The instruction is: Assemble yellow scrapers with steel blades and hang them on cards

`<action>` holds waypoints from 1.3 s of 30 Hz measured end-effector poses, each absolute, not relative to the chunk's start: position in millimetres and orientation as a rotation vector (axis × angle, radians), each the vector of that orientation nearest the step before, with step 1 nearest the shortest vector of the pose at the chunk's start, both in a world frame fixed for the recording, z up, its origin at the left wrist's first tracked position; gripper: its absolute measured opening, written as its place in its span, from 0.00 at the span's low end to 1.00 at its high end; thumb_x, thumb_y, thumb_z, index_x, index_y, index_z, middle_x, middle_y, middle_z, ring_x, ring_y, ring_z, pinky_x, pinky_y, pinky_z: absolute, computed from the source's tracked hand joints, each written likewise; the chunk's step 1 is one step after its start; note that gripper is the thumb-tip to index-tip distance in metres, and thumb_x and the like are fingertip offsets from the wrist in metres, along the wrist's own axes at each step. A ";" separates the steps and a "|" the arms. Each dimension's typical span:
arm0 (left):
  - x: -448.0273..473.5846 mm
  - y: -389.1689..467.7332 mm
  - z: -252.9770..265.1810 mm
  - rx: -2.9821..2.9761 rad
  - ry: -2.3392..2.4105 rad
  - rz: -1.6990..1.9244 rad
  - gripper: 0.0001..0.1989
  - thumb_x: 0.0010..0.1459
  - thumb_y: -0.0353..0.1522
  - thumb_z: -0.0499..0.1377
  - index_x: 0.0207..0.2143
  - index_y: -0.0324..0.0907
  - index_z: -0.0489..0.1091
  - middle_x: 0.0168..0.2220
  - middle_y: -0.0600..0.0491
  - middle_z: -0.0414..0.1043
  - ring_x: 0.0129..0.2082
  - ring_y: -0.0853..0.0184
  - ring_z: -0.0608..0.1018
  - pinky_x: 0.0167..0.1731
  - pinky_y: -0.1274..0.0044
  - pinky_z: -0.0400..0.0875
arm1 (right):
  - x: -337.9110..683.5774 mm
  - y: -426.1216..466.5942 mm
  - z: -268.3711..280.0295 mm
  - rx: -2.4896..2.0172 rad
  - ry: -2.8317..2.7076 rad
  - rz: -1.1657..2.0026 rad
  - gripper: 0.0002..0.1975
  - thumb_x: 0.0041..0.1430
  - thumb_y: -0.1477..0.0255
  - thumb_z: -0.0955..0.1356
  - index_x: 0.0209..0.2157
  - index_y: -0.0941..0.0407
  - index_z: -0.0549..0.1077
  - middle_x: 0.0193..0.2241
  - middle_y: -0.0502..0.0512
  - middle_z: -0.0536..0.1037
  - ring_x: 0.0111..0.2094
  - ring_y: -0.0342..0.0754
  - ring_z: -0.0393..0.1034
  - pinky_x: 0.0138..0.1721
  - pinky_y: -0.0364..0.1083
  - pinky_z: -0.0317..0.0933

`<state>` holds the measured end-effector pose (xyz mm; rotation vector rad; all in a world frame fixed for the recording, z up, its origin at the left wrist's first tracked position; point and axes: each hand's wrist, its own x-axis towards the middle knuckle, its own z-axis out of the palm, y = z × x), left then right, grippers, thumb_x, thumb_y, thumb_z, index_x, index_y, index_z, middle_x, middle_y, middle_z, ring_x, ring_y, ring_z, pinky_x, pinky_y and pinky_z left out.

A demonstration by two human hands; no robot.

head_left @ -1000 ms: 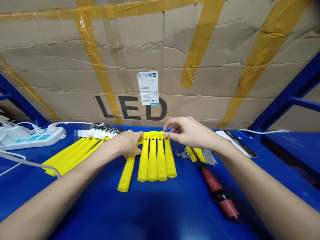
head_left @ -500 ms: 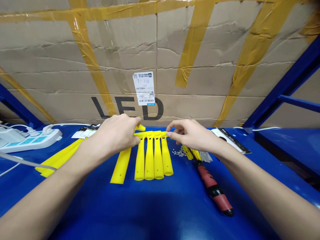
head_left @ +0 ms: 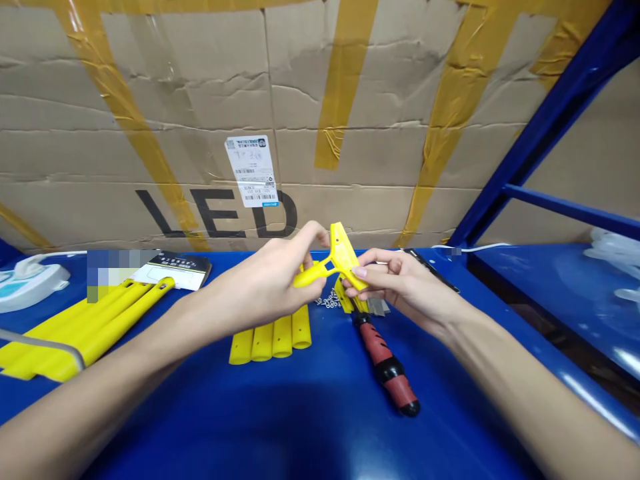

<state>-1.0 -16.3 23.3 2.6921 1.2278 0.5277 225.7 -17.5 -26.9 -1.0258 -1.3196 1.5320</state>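
Note:
My left hand (head_left: 287, 267) is closed around the handle of a yellow plastic scraper (head_left: 345, 257), raised above the table with its wide T-shaped head towards the right. Thumb and fingers of my right hand (head_left: 395, 277) pinch the lower end of that head. Below my left hand several yellow scraper handles (head_left: 281, 337) lie side by side, their upper parts hidden behind the hand. Just under my right hand are small yellow pieces (head_left: 346, 300), a heap of small screws (head_left: 327, 298) and thin grey blades (head_left: 379, 307).
A red and black electric screwdriver (head_left: 387, 367) lies on the blue table (head_left: 320, 427). More yellow handles (head_left: 100, 320) lie at the left, near printed cards (head_left: 173, 270) and a white power strip (head_left: 37, 287). A large taped cardboard box (head_left: 290, 120) stands behind; a blue frame post (head_left: 530, 127) rises at right.
A scraper has been lifted from the row by my left hand and turned head to the right. My right hand now grips its head. The view has swung rightward.

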 end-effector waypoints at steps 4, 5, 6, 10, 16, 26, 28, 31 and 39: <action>6.0 -8.9 9.9 2.763 1.178 0.543 0.19 0.66 0.35 0.54 0.58 0.40 0.66 0.48 0.46 0.78 0.45 0.59 0.80 0.46 0.69 0.73 | 240.2 -15.4 -24.1 -1.076 -1.344 1.424 0.15 0.54 0.60 0.76 0.35 0.56 0.75 0.32 0.54 0.83 0.33 0.46 0.80 0.37 0.44 0.71; 6.5 -7.0 6.4 2.786 1.161 0.538 0.19 0.67 0.35 0.53 0.57 0.40 0.68 0.50 0.46 0.78 0.48 0.58 0.79 0.48 0.68 0.72 | 246.0 -13.5 -22.9 -1.136 -1.365 1.311 0.15 0.55 0.59 0.75 0.36 0.56 0.75 0.32 0.55 0.83 0.31 0.46 0.79 0.34 0.44 0.70; 6.5 -5.2 2.8 2.805 1.153 0.532 0.19 0.67 0.36 0.53 0.58 0.40 0.69 0.52 0.46 0.77 0.50 0.57 0.79 0.50 0.67 0.72 | 252.3 -11.4 -21.8 -1.216 -1.398 1.164 0.15 0.57 0.58 0.73 0.36 0.56 0.76 0.32 0.56 0.83 0.29 0.45 0.78 0.31 0.44 0.69; 4.3 0.4 -10.1 2.860 1.125 0.442 0.21 0.70 0.39 0.50 0.60 0.41 0.69 0.50 0.46 0.76 0.47 0.58 0.79 0.49 0.64 0.73 | 272.8 -5.3 -23.4 -1.646 -1.720 0.442 0.07 0.59 0.66 0.71 0.32 0.56 0.77 0.28 0.55 0.82 0.26 0.47 0.74 0.27 0.45 0.63; 4.0 2.3 -15.9 2.899 1.109 0.320 0.20 0.70 0.37 0.51 0.59 0.41 0.71 0.48 0.45 0.76 0.46 0.55 0.79 0.47 0.61 0.74 | 255.6 -8.1 -41.9 -1.916 -2.006 0.166 0.05 0.55 0.70 0.70 0.34 0.54 0.78 0.30 0.56 0.83 0.33 0.52 0.77 0.34 0.46 0.64; -1.0 0.5 -9.7 2.904 1.087 0.318 0.18 0.69 0.36 0.53 0.57 0.41 0.72 0.47 0.45 0.77 0.43 0.59 0.79 0.46 0.66 0.73 | 238.9 -12.2 -47.7 -2.041 -2.050 0.040 0.10 0.51 0.71 0.70 0.36 0.56 0.80 0.31 0.61 0.82 0.34 0.55 0.76 0.34 0.48 0.63; -1.8 0.5 -9.2 2.901 1.104 0.296 0.18 0.68 0.36 0.53 0.56 0.41 0.72 0.48 0.44 0.77 0.43 0.59 0.80 0.45 0.66 0.73 | 238.8 -12.1 -47.9 -2.054 -2.060 0.014 0.10 0.51 0.69 0.69 0.36 0.55 0.80 0.31 0.61 0.82 0.34 0.56 0.76 0.34 0.48 0.63; -2.0 -0.1 -8.4 2.903 1.114 0.276 0.19 0.68 0.37 0.53 0.57 0.41 0.71 0.48 0.45 0.77 0.44 0.58 0.80 0.45 0.66 0.73 | 238.1 -12.1 -48.6 -2.072 -2.054 -0.016 0.10 0.51 0.70 0.69 0.36 0.55 0.80 0.32 0.61 0.82 0.35 0.56 0.77 0.33 0.48 0.63; 0.1 -3.6 -5.8 2.907 1.102 0.276 0.18 0.68 0.37 0.53 0.56 0.42 0.72 0.47 0.46 0.77 0.44 0.57 0.80 0.44 0.66 0.74 | 236.9 -11.3 -49.5 -2.081 -2.069 -0.042 0.08 0.54 0.69 0.68 0.34 0.55 0.79 0.31 0.61 0.82 0.35 0.57 0.77 0.33 0.49 0.62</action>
